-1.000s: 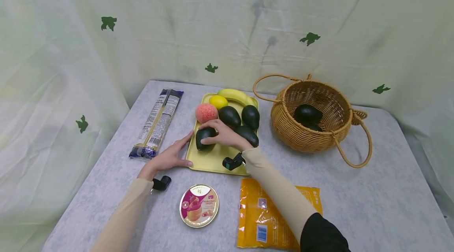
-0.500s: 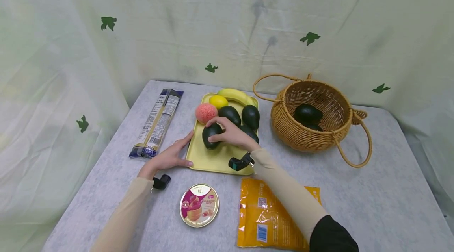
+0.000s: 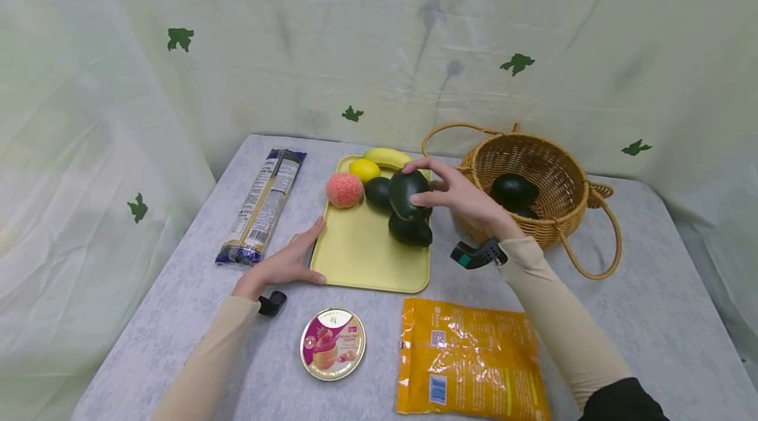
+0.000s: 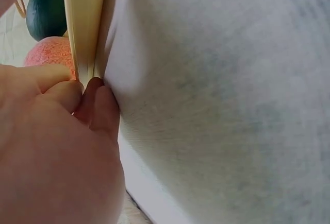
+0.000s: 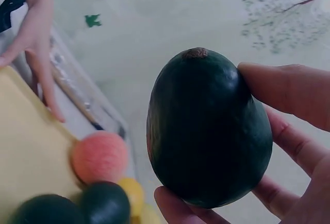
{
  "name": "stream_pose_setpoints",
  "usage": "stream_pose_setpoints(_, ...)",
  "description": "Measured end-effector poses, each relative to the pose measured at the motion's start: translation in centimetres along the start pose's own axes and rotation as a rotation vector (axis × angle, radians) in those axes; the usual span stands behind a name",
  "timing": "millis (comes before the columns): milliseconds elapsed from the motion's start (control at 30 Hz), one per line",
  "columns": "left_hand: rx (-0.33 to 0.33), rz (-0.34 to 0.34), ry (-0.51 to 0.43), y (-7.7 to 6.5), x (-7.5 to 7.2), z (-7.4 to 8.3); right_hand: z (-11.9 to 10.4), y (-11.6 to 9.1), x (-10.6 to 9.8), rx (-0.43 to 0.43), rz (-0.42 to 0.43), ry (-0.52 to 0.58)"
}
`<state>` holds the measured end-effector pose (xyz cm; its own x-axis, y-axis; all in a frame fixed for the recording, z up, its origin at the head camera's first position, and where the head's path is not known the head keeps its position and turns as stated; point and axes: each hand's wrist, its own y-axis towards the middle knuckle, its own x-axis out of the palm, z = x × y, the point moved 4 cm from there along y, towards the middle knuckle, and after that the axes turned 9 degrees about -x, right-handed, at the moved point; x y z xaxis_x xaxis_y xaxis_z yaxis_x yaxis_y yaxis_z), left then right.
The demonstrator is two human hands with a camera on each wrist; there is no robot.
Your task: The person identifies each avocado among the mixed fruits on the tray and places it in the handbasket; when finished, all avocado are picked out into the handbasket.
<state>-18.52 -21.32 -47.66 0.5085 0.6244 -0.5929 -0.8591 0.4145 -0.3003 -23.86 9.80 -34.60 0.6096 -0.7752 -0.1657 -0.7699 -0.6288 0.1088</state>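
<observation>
My right hand [image 3: 458, 197] grips a dark green avocado [image 5: 206, 131] between thumb and fingers, held up over the right side of a yellow tray [image 3: 370, 263]. Beneath and beside it on the tray lie more avocados [image 3: 378, 193], partly hidden by the held one. A pink, rough-skinned round fruit [image 3: 345, 190], a yellow lemon [image 3: 364, 170] and a banana [image 3: 386, 158] sit toward the tray's back. With fingers spread, my left hand [image 3: 287, 263] touches the tray's left edge near the front corner; in the left wrist view its fingertips meet the rim.
Right of the tray stands a wicker basket [image 3: 509, 237] with looped handles and avocados [image 3: 514, 190] inside. A long plastic packet [image 3: 260, 210] lies left. In front are a round candy tin [image 3: 333, 345] and an orange bag [image 3: 470, 362]. A patterned curtain hangs behind the table.
My right hand has lifted the avocado from the tray's left part and carried it right and up, toward the basket. The left hand has stayed almost still at the tray's edge.
</observation>
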Motion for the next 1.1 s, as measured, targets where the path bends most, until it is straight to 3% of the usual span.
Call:
stream_pose_setpoints(300,-0.013,0.030,0.069,0.0,0.2,0.2,-2.4,-4.7,-6.7,-0.037,0.159,0.010)
stream_pose_setpoints(467,0.011,0.059,0.099,0.0,0.1,0.5,-2.4,-6.9,-10.4,-0.031,0.271,0.047)
stream_pose_setpoints(633,0.016,0.060,0.116,0.1,0.0,0.7,-1.4,-8.9,-13.4,-0.089,0.369,0.132)
stream_pose_setpoints(867,0.005,0.043,0.123,0.2,0.0,0.6,-0.3,-11.2,-16.6,-0.125,0.470,0.155)
stream_pose_setpoints(1100,0.006,0.041,0.124,0.3,-0.1,0.8,0.2,-12.4,-18.3,-0.113,0.477,0.130)
